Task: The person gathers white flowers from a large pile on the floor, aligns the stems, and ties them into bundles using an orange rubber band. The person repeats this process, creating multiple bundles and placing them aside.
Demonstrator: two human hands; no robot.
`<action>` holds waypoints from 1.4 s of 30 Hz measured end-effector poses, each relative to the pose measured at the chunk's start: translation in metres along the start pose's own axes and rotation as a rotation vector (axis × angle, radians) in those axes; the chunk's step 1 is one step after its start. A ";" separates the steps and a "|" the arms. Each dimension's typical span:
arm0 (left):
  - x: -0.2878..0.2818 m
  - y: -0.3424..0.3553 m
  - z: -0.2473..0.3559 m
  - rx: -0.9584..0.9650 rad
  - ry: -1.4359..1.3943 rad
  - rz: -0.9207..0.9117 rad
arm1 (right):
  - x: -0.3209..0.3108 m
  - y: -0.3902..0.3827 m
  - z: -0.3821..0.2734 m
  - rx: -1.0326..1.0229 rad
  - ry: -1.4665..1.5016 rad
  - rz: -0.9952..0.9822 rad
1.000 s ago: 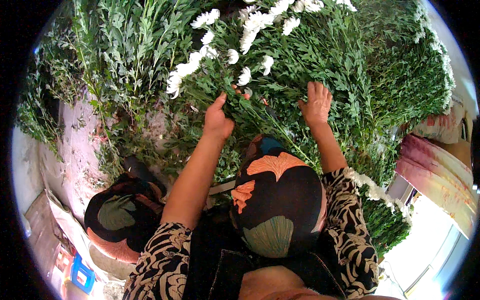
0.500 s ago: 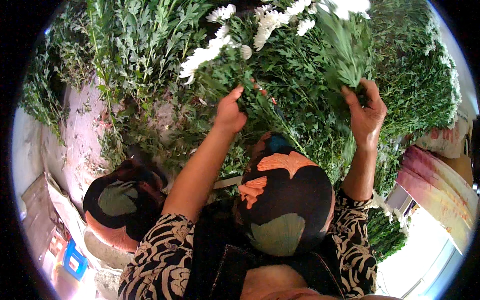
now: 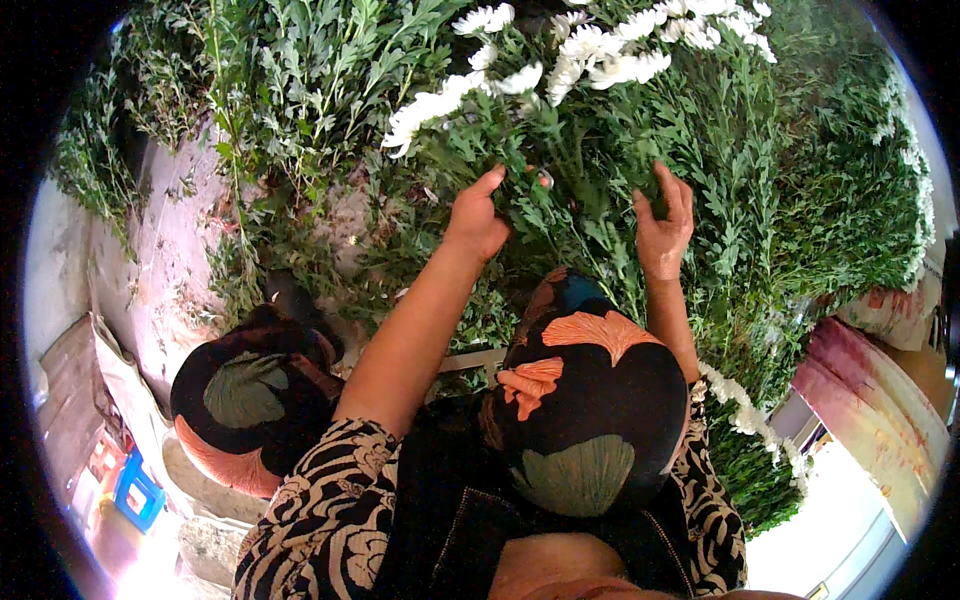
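White chrysanthemums [image 3: 430,112] with leafy green stems lie gathered in a bunch in front of me. My left hand [image 3: 480,215] is closed around the stems below the flower heads, its fingers mostly hidden under leaves. A small pale and red spot shows among the leaves beside that hand; I cannot make out what it is. To the right of it, my right hand [image 3: 667,220] rests against the leaves at the bunch's right side. Its thumb and fingers are apart, and no stem shows between them. More white blooms [image 3: 625,70] spread along the bunch's far end.
Cut leafy stems [image 3: 340,70] pile up beyond and left of my hands. A large flower heap [image 3: 840,170] fills the right side. My patterned knees [image 3: 590,400] are close below. A blue plastic object [image 3: 138,490] is at lower left, a stained cloth [image 3: 870,410] at right.
My right hand has come left and nearer to the left hand; the chrysanthemum stem it held up now lies with the bunch, and its fingers have parted. My left hand has shifted slightly right.
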State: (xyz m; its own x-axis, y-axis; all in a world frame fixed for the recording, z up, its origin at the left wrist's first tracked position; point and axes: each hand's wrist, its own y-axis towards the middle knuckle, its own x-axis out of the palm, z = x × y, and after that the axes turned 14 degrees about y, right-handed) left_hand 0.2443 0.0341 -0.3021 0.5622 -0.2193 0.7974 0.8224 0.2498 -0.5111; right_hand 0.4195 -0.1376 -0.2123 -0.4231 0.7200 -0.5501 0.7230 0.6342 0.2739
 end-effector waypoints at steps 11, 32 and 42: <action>0.046 -0.007 0.005 0.045 0.095 0.020 | 0.043 -0.025 -0.064 -0.004 0.408 -0.231; -0.013 0.003 -0.013 0.023 0.002 0.066 | 0.066 -0.045 0.058 0.297 -0.134 -0.374; -0.020 0.005 -0.014 -0.002 -0.001 0.157 | 0.026 -0.042 -0.037 0.156 0.197 -0.148</action>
State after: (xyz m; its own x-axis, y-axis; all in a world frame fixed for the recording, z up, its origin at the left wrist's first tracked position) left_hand 0.2386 0.0263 -0.3247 0.6838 -0.1766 0.7079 0.7245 0.2794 -0.6301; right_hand 0.3577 -0.1352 -0.2093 -0.6169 0.6734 -0.4074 0.7145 0.6963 0.0689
